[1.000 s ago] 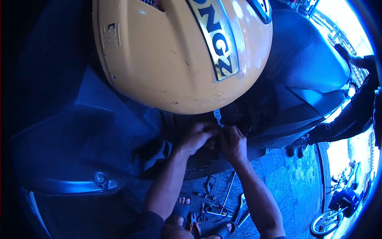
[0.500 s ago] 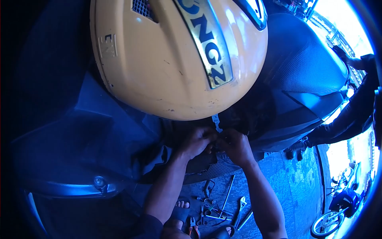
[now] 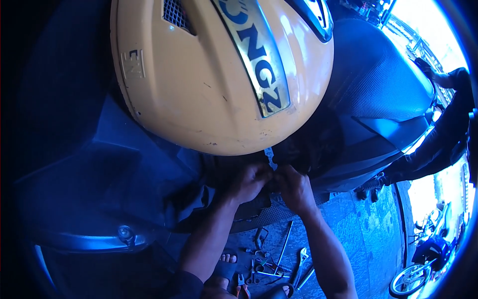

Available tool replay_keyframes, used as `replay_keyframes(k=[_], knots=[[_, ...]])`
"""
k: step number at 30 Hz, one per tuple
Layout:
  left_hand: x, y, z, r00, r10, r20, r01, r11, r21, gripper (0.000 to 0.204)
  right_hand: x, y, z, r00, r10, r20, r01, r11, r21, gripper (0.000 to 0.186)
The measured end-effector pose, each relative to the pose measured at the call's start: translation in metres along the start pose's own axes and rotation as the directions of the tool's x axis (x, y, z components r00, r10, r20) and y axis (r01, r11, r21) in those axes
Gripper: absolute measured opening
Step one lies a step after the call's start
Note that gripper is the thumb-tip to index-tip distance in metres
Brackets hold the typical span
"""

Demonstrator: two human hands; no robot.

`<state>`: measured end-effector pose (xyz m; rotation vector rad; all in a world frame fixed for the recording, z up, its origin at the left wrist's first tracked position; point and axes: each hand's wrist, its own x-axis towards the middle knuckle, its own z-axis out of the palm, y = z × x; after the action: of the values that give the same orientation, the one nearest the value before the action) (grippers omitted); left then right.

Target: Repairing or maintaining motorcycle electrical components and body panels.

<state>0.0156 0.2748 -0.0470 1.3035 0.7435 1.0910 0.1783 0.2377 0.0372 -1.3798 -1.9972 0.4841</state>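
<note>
The left hand (image 3: pixel 249 183) and right hand (image 3: pixel 297 189) curl close together just below a pale strip (image 3: pixel 270 157) midway along the dark scooter (image 3: pixel 359 143), whatever they grip impossible to tell, and something small could slip away unseen because deep shadow covers the spot.

There is one left hand (image 3: pixel 249 183) and one right hand (image 3: pixel 296 190) — two in all — plus one helmet (image 3: pixel 204 94) and one seat (image 3: pixel 383 79). One adjustable wrench (image 3: pixel 299 268), one pair of pliers (image 3: pixel 242 285), one pair of scissors (image 3: pixel 250 274). Two sandals (image 3: pixel 225 269), at least one other person (image 3: pixel 445 132).
</note>
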Motion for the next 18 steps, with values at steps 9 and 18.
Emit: replay_keyframes(k=[9,18], knots=[[0.002,0.009,0.002,0.998,-0.063,0.010,0.062,0.997,0.042,0.015,-0.006,0.001,0.004,0.999,0.005,-0.034,-0.005,1.000,0.009,0.012],[0.001,0.013,0.002,0.935,-0.342,0.088,0.345,0.829,-0.441,0.011,-0.011,0.005,0.010,0.996,-0.019,-0.089,0.019,1.000,-0.005,0.011]])
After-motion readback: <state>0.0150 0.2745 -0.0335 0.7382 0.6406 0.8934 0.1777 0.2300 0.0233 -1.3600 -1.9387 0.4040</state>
